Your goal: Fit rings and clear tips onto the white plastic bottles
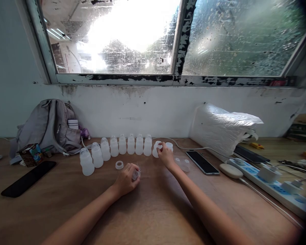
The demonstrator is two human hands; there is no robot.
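Note:
Between the fingers of my left hand [126,179] is a small clear plastic piece [136,175], perhaps a bottle cap; the fingers partly cover it. A translucent white screw ring [119,165] lies on the table just beyond that hand. My right hand [166,156] reaches farther out, its fingers closed at the top of an uncapped white baby bottle [155,151]. Another uncapped bottle [169,146] stands behind this hand. To the left, several baby bottles with clear caps [131,144] stand upright in a curved row. Clear dome-shaped pieces [185,165] lie right of my right wrist.
At the right are a phone [203,162], a round white pad [231,170], a power strip [270,183] with plugs and cables, and a silvery bag [219,126]. A grey backpack [51,126], a small box [32,154] and a black phone [28,179] are at the left.

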